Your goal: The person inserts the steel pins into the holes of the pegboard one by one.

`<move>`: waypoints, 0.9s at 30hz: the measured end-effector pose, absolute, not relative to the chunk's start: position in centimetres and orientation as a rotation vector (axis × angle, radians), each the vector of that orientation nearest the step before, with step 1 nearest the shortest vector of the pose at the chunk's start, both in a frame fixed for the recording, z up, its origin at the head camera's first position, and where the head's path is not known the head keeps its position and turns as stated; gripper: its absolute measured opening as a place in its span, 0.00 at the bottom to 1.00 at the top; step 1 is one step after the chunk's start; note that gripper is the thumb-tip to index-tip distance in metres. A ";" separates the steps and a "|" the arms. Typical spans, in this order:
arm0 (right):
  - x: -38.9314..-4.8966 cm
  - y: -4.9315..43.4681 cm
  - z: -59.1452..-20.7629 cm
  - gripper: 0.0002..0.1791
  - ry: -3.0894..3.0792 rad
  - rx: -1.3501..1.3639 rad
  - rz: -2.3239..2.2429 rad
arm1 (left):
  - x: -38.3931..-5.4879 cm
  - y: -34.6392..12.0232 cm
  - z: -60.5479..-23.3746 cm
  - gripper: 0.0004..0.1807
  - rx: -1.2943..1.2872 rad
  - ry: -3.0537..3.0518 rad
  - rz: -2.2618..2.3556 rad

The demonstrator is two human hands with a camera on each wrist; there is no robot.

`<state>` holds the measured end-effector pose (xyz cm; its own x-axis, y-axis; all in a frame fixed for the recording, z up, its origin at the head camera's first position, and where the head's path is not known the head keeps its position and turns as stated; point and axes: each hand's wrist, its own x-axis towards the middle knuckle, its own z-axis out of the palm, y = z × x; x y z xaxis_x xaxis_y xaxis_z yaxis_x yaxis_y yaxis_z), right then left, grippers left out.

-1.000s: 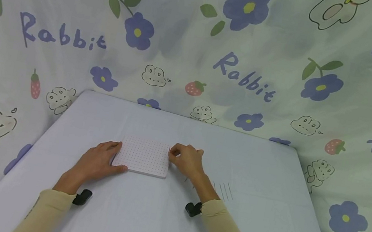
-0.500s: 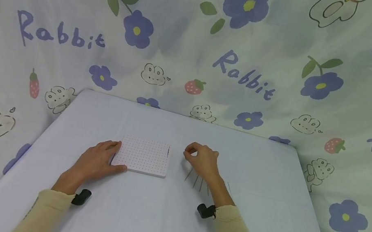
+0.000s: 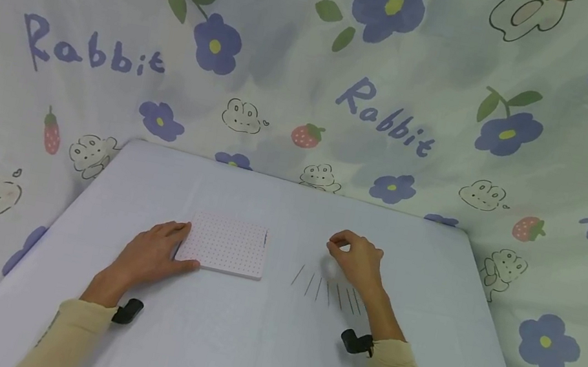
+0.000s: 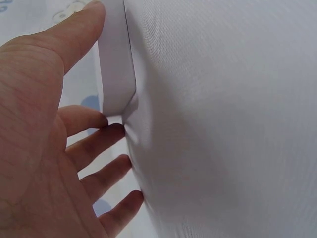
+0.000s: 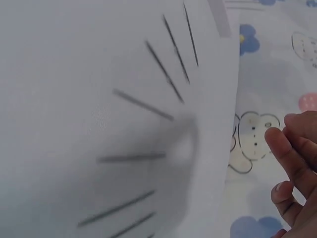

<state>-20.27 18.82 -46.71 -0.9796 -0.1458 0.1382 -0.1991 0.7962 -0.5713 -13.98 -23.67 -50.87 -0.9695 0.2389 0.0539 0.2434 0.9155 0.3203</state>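
A white board (image 3: 226, 245) dotted with a grid of small holes lies on the white table. A short, thin dark thing (image 3: 266, 238) shows along its right edge. My left hand (image 3: 150, 253) rests at the board's left near corner, thumb along the near side, other fingers spread by the left side. To the right, several thin dark sticks (image 3: 329, 293) lie fanned out on the table. Above their far ends is my right hand (image 3: 359, 262), thumb and index fingertips together in a ring. Nothing shows between those fingertips (image 5: 277, 141) in the right wrist view.
The white table (image 3: 219, 341) ends at a cloth backdrop (image 3: 289, 78) printed with flowers, rabbits and lettering. On each wrist sits a small black camera, the left one (image 3: 128, 312) and the right one (image 3: 356, 342), close over the table.
My right hand has left the board's right edge and moved right, over the sticks. The thin dark thing on the board's right edge is now uncovered. My left hand stays put.
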 end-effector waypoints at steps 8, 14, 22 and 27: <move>-19.3 22.3 -46.9 0.12 -2.922 0.188 0.908 | -13.9 -23.6 -50.8 0.52 -0.385 -3.067 -0.520; -18.5 24.7 -47.4 0.13 -2.952 0.099 0.866 | -13.8 -23.5 -50.6 0.52 -0.370 -3.074 -0.517; -17.4 26.3 -48.7 0.15 -2.997 0.055 0.797 | -13.8 -23.6 -50.8 0.52 -0.370 -3.067 -0.510; -16.1 26.7 -49.8 0.16 -3.036 0.020 0.728 | -13.8 -23.6 -50.8 0.52 -0.368 -3.073 -0.502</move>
